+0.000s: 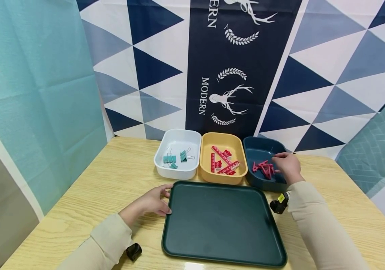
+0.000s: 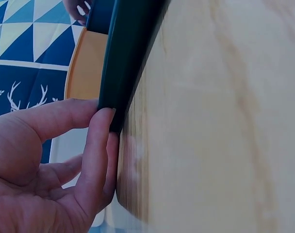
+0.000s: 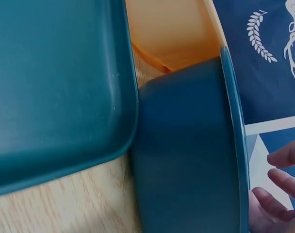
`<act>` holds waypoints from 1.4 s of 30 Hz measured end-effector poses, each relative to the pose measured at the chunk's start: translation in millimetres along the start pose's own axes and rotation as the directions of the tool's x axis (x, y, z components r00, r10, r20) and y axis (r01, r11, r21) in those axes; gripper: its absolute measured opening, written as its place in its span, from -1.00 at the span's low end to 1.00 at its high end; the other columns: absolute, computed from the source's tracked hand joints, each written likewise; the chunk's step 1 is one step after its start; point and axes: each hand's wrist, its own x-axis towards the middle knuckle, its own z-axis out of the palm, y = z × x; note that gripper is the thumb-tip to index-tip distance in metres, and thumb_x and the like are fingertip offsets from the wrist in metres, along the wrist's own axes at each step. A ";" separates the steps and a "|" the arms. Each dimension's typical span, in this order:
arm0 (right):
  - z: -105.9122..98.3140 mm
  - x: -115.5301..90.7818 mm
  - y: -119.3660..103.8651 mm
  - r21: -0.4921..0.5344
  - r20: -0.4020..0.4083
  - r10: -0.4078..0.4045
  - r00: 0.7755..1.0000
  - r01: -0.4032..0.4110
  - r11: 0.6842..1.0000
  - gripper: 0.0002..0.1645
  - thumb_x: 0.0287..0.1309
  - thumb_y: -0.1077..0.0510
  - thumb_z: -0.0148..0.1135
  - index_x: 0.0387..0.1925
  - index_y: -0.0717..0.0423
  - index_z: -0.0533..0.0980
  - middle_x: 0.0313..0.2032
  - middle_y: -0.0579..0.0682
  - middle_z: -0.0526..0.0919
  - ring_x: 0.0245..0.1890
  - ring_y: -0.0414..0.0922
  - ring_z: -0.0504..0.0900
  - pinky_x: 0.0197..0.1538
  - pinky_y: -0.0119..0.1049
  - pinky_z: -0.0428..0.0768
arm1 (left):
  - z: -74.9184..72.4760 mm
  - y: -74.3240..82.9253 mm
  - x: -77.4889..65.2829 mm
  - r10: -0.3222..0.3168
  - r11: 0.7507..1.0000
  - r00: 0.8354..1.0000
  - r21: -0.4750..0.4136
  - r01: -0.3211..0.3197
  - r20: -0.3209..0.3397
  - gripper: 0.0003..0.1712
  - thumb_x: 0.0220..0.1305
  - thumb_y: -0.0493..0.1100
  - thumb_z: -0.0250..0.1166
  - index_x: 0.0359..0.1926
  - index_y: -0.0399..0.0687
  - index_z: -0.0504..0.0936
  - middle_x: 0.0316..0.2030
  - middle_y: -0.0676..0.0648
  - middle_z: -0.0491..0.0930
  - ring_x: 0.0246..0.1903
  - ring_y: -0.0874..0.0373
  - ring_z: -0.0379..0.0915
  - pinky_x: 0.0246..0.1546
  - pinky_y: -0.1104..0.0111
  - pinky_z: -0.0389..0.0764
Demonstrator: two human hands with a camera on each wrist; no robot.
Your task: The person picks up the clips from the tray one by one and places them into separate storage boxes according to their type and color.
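Observation:
The left hand (image 1: 153, 200) holds the left edge of a dark green tray (image 1: 219, 225). In the left wrist view, finger and thumb tips (image 2: 105, 124) meet at the tray's rim. Over the dark blue bin (image 1: 263, 185) is the right hand (image 1: 287, 165), with its fingers spread and reaching down inside. Several pink clothespins (image 1: 265, 169) lie in a heap near these fingertips. In the right wrist view, the fingers (image 3: 286, 184) show beyond the blue bin's rim, parted, with nothing visible between them; the bin's wall hides part of the hand.
A white bin (image 1: 177, 174) holds several teal binder clips (image 1: 170, 159). Beside it, a yellow bin (image 1: 221, 179) contains red strips with white marks (image 1: 227, 159) and small red pieces. All bins stand behind the tray on a wooden table (image 1: 111, 176), before a patterned cloth (image 1: 162, 86).

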 end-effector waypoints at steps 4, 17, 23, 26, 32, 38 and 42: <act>-2.7 -1.3 -1.1 -0.003 -0.032 0.022 0.999 -0.022 1.000 -0.52 0.23 0.09 0.06 0.06 0.38 0.41 0.05 0.36 0.37 -0.22 0.11 0.61 -0.22 -0.16 0.64 | 0.2 0.3 -0.1 -0.003 1.000 1.000 0.001 0.003 0.001 0.01 -0.13 -0.64 0.29 0.38 -0.20 0.13 -0.04 -0.21 0.31 -0.42 0.06 0.56 -0.43 0.19 0.67; -5.4 -16.9 -2.3 -0.036 -0.100 -0.075 0.992 0.072 0.997 -0.50 0.22 0.05 0.00 0.05 0.32 0.44 -0.04 0.29 0.50 -0.49 -0.09 0.60 -0.53 -0.50 0.54 | -0.2 2.3 -2.3 -0.008 1.000 1.000 0.013 0.008 0.007 0.00 -0.12 -0.63 0.30 0.38 -0.21 0.12 -0.03 -0.22 0.31 -0.38 0.05 0.56 -0.42 0.21 0.67; -0.8 -27.2 -0.1 0.004 -0.127 -0.073 0.989 0.075 0.997 -0.51 0.25 0.03 -0.02 0.07 0.30 0.44 -0.11 0.22 0.50 -0.52 -0.20 0.49 -0.52 -0.48 0.51 | -0.3 1.7 -2.7 0.000 1.000 1.000 0.001 0.000 0.009 0.01 -0.13 -0.62 0.31 0.38 -0.22 0.12 -0.01 -0.23 0.31 -0.35 0.03 0.56 -0.41 0.20 0.67; 1.9 -31.4 0.3 0.016 -0.148 -0.065 0.987 0.069 0.998 -0.51 0.26 0.02 -0.02 0.08 0.26 0.45 -0.11 0.19 0.49 -0.41 -0.12 0.48 -0.48 -0.45 0.48 | -0.5 1.4 -2.6 0.004 1.000 1.000 0.002 -0.004 0.009 0.01 -0.13 -0.62 0.32 0.38 -0.22 0.12 -0.02 -0.23 0.31 -0.36 0.03 0.56 -0.42 0.20 0.67; 3.7 -40.0 2.4 0.041 -0.194 -0.090 0.977 0.100 0.994 -0.55 0.24 0.03 0.01 0.05 0.21 0.49 -0.15 0.13 0.50 -0.38 -0.14 0.44 -0.46 -0.42 0.44 | -0.7 0.4 -1.3 0.013 1.000 1.000 -0.006 -0.013 0.026 0.00 -0.12 -0.62 0.31 0.38 -0.23 0.11 -0.03 -0.24 0.30 -0.37 0.04 0.56 -0.41 0.21 0.67; 5.7 -49.5 6.8 0.056 -0.267 -0.124 0.956 0.144 0.988 -0.60 0.20 0.07 0.06 -0.02 0.21 0.54 -0.29 0.06 0.51 -0.49 -0.25 0.41 -0.51 -0.50 0.42 | -1.2 -1.2 -0.3 0.014 1.000 0.999 -0.016 -0.013 0.030 0.00 -0.11 -0.61 0.30 0.38 -0.22 0.10 -0.04 -0.24 0.29 -0.39 0.05 0.56 -0.40 0.21 0.67; 7.6 -55.4 9.2 0.104 -0.276 -0.109 0.955 0.142 0.984 -0.60 0.20 0.06 0.07 -0.03 0.20 0.54 -0.35 -0.03 0.48 -0.49 -0.28 0.41 -0.51 -0.53 0.42 | -1.4 -1.2 -0.2 0.010 1.000 1.000 -0.017 -0.010 0.019 -0.01 -0.11 -0.61 0.31 0.37 -0.23 0.11 -0.04 -0.23 0.30 -0.39 0.05 0.56 -0.41 0.20 0.67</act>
